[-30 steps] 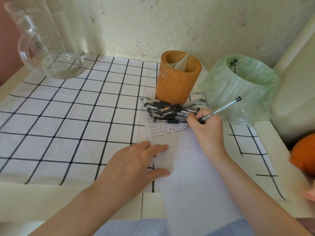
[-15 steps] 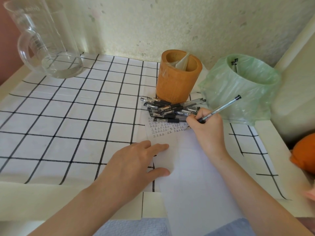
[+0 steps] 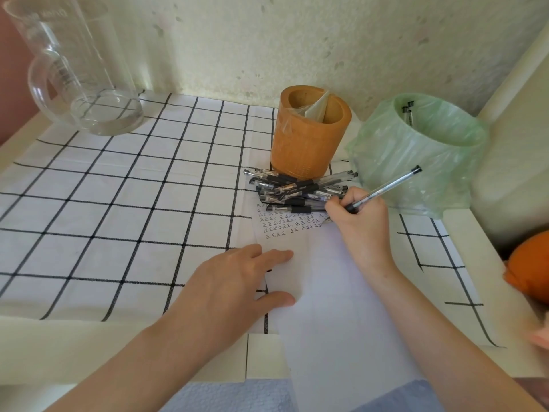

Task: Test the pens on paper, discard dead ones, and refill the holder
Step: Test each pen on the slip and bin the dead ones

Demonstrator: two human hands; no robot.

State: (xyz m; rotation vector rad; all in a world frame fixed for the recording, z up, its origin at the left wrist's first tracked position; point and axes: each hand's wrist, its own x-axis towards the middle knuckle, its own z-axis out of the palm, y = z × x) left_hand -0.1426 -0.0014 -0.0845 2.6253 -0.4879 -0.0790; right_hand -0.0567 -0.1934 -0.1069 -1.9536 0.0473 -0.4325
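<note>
My right hand grips a clear black-tipped pen, its tip down on the white paper beside rows of small written marks. My left hand lies flat with straight fingers on the paper's left edge. A pile of several black gel pens lies at the paper's far end, in front of the orange-brown pen holder. To the right stands a bin lined with a green bag; pen ends show inside it.
A clear glass pitcher stands at the back left on the black-grid white cloth. The wall runs close behind the holder and bin. An orange object sits at the right edge.
The pen in my right hand has shifted slightly over the paper while writing. My left hand has stayed in place on the sheet.
</note>
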